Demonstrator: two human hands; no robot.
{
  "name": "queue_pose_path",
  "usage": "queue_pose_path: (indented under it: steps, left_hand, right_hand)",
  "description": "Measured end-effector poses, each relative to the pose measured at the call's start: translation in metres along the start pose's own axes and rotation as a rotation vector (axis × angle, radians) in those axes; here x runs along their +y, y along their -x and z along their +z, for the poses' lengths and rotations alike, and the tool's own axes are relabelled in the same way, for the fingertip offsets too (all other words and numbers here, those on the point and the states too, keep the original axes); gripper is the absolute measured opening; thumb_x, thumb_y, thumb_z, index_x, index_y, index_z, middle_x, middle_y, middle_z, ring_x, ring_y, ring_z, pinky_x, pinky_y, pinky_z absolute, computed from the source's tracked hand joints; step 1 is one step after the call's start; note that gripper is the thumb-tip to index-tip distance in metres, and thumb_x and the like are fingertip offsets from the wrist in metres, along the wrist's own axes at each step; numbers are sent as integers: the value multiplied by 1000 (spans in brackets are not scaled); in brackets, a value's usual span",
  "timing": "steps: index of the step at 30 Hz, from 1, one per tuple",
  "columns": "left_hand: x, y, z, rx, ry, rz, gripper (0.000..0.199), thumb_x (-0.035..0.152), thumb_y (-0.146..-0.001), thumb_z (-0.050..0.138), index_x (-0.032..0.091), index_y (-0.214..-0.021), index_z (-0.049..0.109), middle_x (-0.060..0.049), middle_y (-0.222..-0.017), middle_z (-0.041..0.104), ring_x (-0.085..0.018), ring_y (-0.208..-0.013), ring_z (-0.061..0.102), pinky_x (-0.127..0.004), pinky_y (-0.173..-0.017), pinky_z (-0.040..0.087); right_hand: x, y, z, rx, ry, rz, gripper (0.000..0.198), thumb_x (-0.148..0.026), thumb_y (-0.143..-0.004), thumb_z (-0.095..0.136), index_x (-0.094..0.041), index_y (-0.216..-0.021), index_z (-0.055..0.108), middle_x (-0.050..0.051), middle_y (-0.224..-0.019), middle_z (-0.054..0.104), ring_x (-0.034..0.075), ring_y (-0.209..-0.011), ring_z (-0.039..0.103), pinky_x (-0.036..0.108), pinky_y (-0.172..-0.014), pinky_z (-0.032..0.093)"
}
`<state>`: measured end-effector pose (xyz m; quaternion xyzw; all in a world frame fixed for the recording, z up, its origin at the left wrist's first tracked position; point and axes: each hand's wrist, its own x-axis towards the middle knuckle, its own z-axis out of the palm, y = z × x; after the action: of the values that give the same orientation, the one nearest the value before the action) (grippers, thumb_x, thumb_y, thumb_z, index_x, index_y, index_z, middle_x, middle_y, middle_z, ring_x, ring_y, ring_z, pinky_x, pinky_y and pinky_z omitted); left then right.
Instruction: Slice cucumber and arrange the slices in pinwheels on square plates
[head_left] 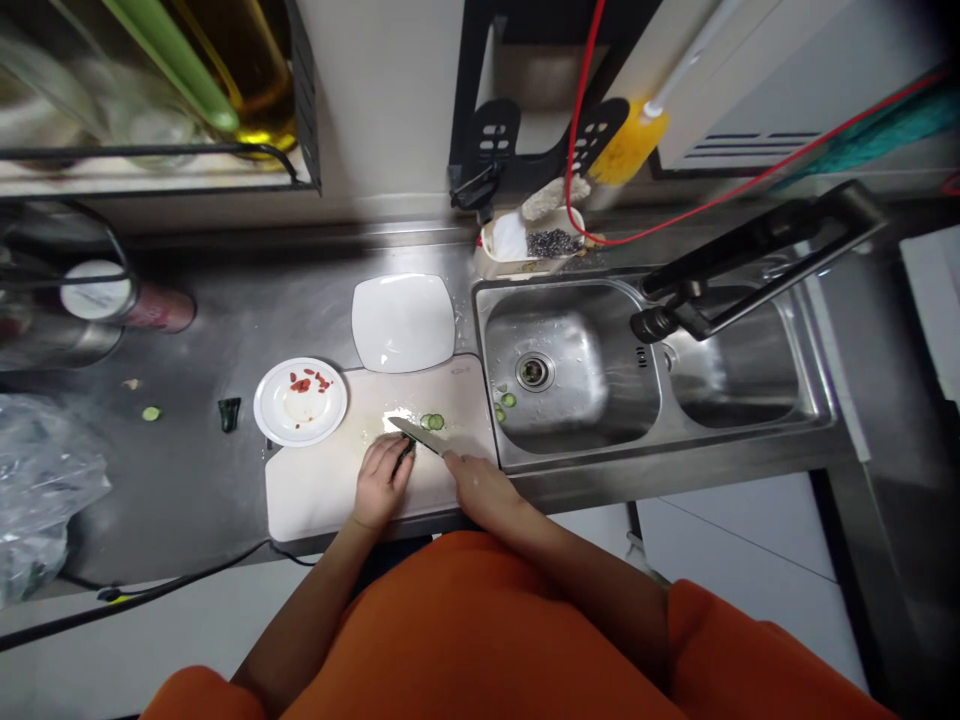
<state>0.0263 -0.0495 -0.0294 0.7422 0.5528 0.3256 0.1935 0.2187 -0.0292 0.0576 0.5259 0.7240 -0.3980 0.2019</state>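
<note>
My right hand (481, 487) is closed round the handle of a kitchen knife (420, 434), its blade pointing left and away from me. Under the fingers of my left hand (381, 482) lies a dark green piece of cucumber (404, 456), partly hidden, right beside the blade. Both hands work over a white cutting board (322, 500). A few thin cucumber slices (433, 422) rest on the board just beyond the knife. Overlapping the board's far left corner is a round white plate (300, 420) with small red pieces on it.
A squarish white plate (403, 322) sits behind the board. To the right is a steel double sink (577, 360) with cucumber slices (508, 400) inside and a black faucet (712, 270) above. A cucumber end (229, 414), a jar (154, 302) and a plastic bag (45, 480) are leftward.
</note>
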Motion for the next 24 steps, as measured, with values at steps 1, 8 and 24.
queue_pose_path:
  steps: [1, 8, 24]
  left_hand:
    - [0, 0, 0, 3, 3, 6, 23, 20, -87, 56, 18, -109, 62, -8, -104, 67, -20, -102, 61, -40, -95, 49]
    - [1, 0, 0, 30, 3, 22, 22, 17, -86, 56, 18, -107, 62, -8, -101, 67, -19, -100, 61, -39, -94, 49]
    - [1, -1, 1, 37, -23, 44, 15, 17, -86, 56, 18, -100, 62, -7, -95, 67, -19, -97, 62, -40, -93, 49]
  right_hand:
    - [1, 3, 1, 9, 3, 6, 46, -4, -86, 30, -14, -127, 48, 12, -97, 65, 23, -88, 62, 31, -75, 46]
    - [3, 27, -4, -1, 1, 43, 46, -4, -85, 34, -16, -128, 45, 10, -99, 64, 23, -88, 62, 28, -72, 44]
    - [-4, 38, -16, -97, 4, 56, 44, -5, -85, 32, -16, -125, 46, 13, -101, 64, 24, -89, 62, 29, -70, 43]
